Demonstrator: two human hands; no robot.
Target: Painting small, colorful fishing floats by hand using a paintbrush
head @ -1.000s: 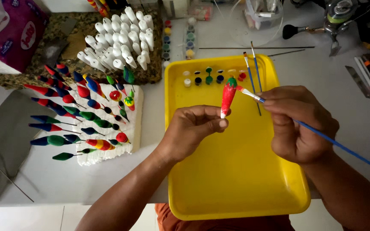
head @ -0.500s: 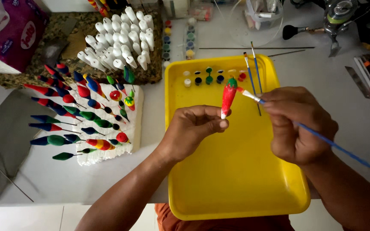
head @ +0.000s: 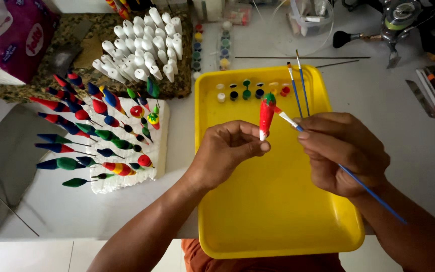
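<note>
Two hands work over the yellow plastic tray [head: 278, 211]: your left hand [head: 227, 151] pinches the red, green-tipped float [head: 267, 115] upright by its near end; your right hand [head: 343, 151] is clamped on the blue-handled brush [head: 348, 174], bristles touching the float's right side.

Bright even light, sharp, soft shadows
</note>
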